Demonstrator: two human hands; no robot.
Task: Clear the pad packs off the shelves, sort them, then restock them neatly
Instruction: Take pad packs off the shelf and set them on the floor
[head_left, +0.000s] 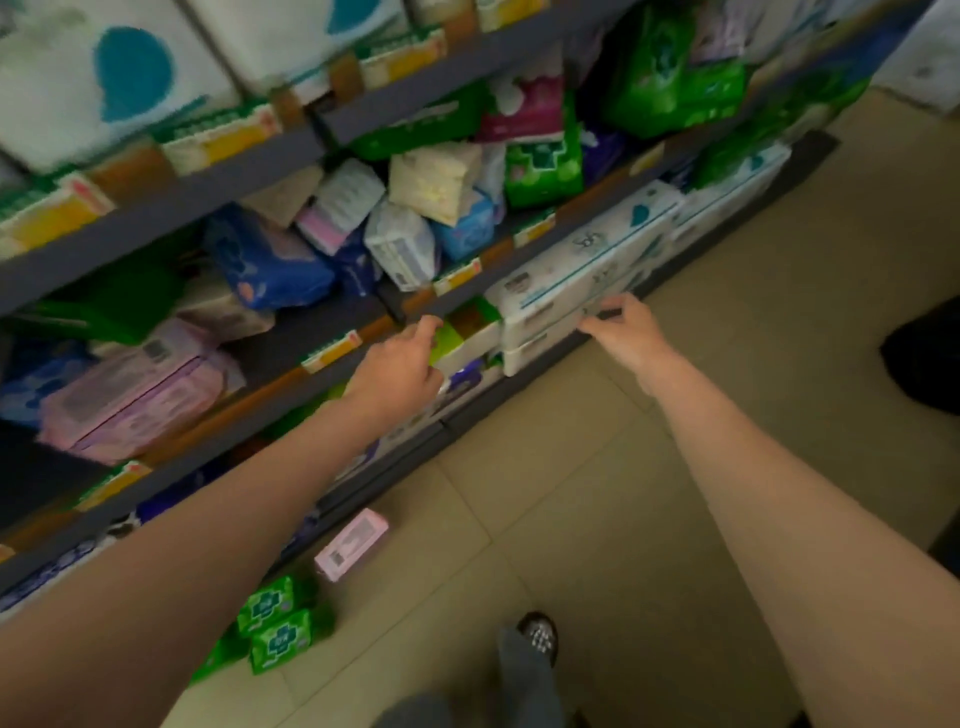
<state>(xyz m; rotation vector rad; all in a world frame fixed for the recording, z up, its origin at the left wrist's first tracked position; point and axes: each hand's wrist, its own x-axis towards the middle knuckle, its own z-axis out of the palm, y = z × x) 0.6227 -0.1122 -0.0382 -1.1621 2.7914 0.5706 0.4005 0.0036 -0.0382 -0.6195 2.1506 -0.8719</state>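
On the lowest shelf level, both bare arms reach forward and down. The left hand (400, 369) lies against a green-and-white pack (467, 338) at the shelf front; its fingers (426, 328) stretch toward the pack's top edge, though whether they curl round it cannot be told through the blur. The right hand (626, 327) is at the front corner of a stack of white packs (576, 291), its fingers (597, 325) curled and pinching the edge of one pack in that stack.

Above them, the middle shelf (291, 322) carries pad packs lying in a jumble: a dark blue pack (270, 260), white and pale blue packs (405, 244), a cream pack (436, 179) tilted on top, and green packs (545, 166) farther right. At the left end of that shelf sit pink packs (135, 389), stacked and askew. Price labels (332, 351) line the shelf edges.

On the tiled floor (597, 493), near the shelf foot, a pink box (353, 543) lies flat, and just beside it two green packs (275, 618) lie one against the other. A shoe (540, 634) shows at the bottom edge.
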